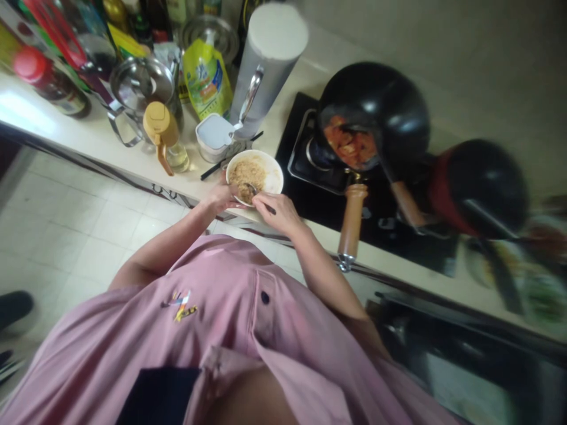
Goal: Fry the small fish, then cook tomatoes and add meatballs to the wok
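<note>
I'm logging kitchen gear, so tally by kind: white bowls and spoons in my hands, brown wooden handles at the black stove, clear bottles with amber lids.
White round bowl, left hand: 1
Dark-handled spoon, right hand: 1
Brown wooden handles at the black stove: 2
Clear bottle with amber lid: 1
Total: 5

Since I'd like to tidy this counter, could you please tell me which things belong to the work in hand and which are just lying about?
In use:
- bowl, held by the left hand
- spoon, in the right hand
- food inside

Apparently just lying about:
- yellow pouch
- orange-topped bottle
- red-capped jar
- tall jug
</note>
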Demonstrator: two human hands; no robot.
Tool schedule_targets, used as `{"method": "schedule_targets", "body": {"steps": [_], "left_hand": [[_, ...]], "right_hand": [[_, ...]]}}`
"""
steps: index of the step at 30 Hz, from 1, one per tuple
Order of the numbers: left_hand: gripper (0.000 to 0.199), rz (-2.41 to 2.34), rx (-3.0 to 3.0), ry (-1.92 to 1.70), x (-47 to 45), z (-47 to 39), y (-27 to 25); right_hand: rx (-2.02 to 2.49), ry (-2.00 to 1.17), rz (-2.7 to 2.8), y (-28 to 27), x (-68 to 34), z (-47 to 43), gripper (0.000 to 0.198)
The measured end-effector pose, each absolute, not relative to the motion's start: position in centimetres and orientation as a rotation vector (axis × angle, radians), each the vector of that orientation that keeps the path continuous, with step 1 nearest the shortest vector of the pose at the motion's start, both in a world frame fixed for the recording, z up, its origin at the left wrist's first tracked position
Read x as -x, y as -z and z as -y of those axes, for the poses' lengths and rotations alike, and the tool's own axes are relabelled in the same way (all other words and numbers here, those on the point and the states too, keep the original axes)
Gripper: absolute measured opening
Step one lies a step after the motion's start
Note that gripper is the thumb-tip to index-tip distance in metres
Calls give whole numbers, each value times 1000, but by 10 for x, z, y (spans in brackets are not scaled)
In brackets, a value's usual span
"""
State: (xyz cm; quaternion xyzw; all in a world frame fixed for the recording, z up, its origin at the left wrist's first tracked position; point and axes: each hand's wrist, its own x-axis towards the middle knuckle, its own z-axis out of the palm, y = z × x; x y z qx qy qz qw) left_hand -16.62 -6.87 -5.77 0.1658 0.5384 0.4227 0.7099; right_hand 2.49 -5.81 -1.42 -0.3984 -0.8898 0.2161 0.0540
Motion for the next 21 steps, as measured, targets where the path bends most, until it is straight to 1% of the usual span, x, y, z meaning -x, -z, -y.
{"method": "schedule_targets", "body": {"steps": [2,4,6,9,11,14,17,21], "left_hand": [[86,-1201,-372,-928,167,69,56],[81,-1225,-376,-917,168,69,54],[73,-1232,-381,-914,168,68,53],[66,-1215,-358,-913,167,68,53],[62,-1214,-325,-925,166,68,55],[56,-1218,-296,-949,166,68,57],[58,-1202,-306,-952,168,68,59],[65,-1179,-311,-963,174,67,65]], "right_hand": [[1297,-599,2671,20,-28,43,33],[1369,-464,2630,25,-23,27,33],[1325,-410,2675,26,-12,18,31],[1105,-465,2831,21,3,23,30],[973,-509,2839,14,4,36,33],[921,-661,2776,9,-9,50,34],[1092,-746,2726,16,-19,46,31],[1351,-541,2618,24,-13,30,31]]}}
